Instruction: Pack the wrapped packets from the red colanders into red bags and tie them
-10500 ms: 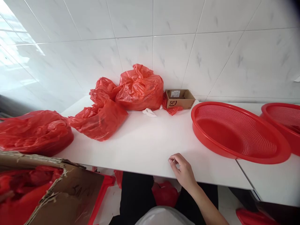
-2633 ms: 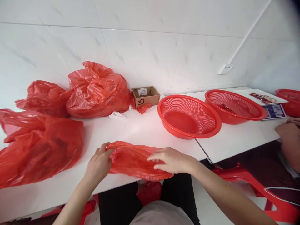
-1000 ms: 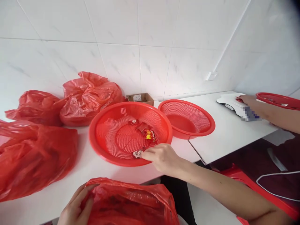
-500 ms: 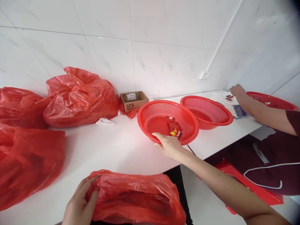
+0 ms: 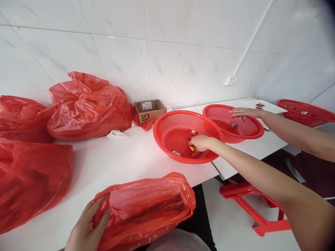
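Observation:
My left hand grips the left rim of an open red plastic bag, fingers inside and thumb outside. The bag's mouth gapes at the table's front edge, with dark shapes inside. My right hand reaches into a red perforated plastic basket, its fingers closed on a small yellow-and-red wrapped packet, partly covered by them. Also in this basket lie a white-labelled packet and a dark red one.
A co-worker's hand is over a second red basket. Behind it are a white scale bearing red packets and a third basket. Full red bags and a cardboard box line the wall. A red stool stands below.
The near basket was shifted right, against the second one. My right hand has gone from its rim to the packet inside. The co-worker's hand came from the scale to the second basket.

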The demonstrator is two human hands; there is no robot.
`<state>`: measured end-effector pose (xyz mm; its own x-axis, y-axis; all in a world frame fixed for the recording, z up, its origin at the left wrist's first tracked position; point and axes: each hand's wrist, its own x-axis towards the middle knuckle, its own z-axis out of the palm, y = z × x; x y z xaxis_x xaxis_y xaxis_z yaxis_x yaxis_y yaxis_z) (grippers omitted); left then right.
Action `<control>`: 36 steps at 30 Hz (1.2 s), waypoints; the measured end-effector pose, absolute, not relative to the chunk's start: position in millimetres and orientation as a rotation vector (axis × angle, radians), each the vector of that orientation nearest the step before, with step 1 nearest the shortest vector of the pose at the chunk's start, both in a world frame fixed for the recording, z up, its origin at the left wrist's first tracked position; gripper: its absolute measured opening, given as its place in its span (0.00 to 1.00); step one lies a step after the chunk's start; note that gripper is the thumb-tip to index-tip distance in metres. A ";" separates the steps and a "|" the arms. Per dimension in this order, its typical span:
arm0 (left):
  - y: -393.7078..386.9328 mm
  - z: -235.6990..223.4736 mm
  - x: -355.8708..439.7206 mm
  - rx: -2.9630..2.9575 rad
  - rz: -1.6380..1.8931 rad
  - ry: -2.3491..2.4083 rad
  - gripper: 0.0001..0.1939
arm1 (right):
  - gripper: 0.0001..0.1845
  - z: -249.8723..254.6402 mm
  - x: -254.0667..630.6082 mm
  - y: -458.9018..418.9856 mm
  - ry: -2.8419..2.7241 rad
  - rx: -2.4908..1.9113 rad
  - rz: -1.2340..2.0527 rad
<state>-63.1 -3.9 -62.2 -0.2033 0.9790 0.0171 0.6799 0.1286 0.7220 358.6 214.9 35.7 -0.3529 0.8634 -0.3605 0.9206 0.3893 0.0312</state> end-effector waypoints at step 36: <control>-3.8 -41.2 -5.8 1.535 1.306 1.915 0.14 | 0.14 22.6 291.6 210.0 2.471 1.498 -0.569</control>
<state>-5.8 -3.8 -41.2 -0.3456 0.9021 0.2585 0.5699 -0.0170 0.8215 291.6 210.0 22.6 -0.4683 0.8075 -0.3587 0.8830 0.4136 -0.2219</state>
